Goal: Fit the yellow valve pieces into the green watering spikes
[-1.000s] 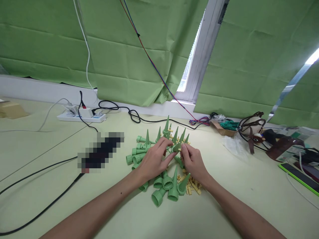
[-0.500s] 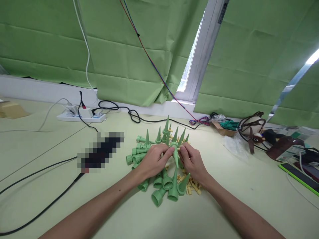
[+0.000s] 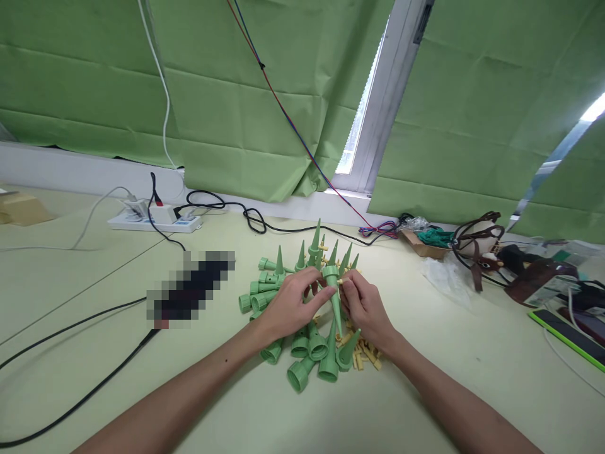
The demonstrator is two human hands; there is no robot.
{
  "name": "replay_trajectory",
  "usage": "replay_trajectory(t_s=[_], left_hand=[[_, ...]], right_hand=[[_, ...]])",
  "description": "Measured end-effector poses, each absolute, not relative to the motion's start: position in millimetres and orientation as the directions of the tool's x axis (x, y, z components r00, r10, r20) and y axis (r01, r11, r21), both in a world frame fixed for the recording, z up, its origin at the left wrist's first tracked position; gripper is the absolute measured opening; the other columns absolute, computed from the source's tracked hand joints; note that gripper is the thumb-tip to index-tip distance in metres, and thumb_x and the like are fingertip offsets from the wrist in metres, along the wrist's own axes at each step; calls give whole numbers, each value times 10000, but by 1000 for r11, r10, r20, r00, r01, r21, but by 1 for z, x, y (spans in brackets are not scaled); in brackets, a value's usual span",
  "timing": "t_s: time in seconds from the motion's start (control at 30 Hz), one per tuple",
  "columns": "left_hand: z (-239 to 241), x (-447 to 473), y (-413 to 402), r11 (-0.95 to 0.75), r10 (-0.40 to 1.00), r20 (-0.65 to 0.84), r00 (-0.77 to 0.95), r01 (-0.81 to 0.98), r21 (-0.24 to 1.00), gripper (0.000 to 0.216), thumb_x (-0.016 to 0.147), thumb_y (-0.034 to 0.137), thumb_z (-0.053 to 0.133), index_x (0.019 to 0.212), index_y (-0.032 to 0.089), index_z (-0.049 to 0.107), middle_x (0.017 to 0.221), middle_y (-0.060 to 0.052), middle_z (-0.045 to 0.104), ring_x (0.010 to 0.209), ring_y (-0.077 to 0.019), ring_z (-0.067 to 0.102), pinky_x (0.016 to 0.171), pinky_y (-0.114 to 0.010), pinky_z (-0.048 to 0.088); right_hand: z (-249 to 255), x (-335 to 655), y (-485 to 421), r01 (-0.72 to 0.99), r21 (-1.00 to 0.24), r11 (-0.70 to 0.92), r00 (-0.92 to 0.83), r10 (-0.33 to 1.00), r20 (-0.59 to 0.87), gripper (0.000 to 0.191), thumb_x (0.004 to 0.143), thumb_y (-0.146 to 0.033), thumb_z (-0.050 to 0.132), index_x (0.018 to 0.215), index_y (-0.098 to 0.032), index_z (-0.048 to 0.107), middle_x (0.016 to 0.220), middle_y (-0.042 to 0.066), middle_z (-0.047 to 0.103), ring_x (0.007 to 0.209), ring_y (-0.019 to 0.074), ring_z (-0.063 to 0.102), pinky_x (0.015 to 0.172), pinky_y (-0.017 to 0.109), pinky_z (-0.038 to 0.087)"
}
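Observation:
My left hand (image 3: 289, 305) pinches a green plastic cone spike (image 3: 333, 295) near its wide cap, tip pointing down toward me. My right hand (image 3: 365, 306) is closed beside the cap, fingertips pinching a small yellow peg (image 3: 341, 281) against it. Both hands hover over a heap of green cone spikes (image 3: 312, 353); some stand upright behind the hands (image 3: 316, 243), others lie on their sides at the left (image 3: 258, 295). Small yellow pegs (image 3: 363, 354) are scattered under my right wrist.
A white power strip (image 3: 154, 219) with black and white cables lies at the back left. A blurred dark object (image 3: 191, 289) sits left of the heap. Clutter, a brown strap bundle (image 3: 479, 243) and a green-edged tablet (image 3: 567, 333) fill the right. Green curtains hang behind.
The held spike has turned from lying across between my hands to tip-down with its cap raised. My right fingers have closed in on the cap with the yellow peg.

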State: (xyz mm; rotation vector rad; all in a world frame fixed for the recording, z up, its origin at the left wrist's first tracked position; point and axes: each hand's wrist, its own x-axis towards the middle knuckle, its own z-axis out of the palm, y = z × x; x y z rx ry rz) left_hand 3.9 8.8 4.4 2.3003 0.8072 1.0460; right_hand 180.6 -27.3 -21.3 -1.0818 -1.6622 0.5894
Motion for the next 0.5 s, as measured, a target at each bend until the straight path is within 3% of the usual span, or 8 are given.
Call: replay_trajectory(t_s=[0.27, 0.5], left_hand=[[2, 3, 9, -749, 649, 559, 516, 302, 591, 299, 921, 424, 564, 775, 179, 472, 761, 4, 487, 684, -137, 476, 645, -268, 402], [-1, 3, 9, -804, 579, 628, 521, 233, 547, 150, 908, 304, 607, 965, 182, 541, 839, -10, 517, 687, -125, 489, 626, -249, 424]], right_hand=[[-24, 180, -26, 367, -804, 468, -48, 873, 486, 359, 1010, -485, 333, 755, -236, 371, 553, -62, 324, 475, 120, 316, 469, 254, 283], [-23, 180, -26, 346, -806, 480, -68, 870, 489, 385, 1019, -454, 337, 705, -233, 330, 551, -58, 333, 478, 115, 328, 477, 259, 289]])
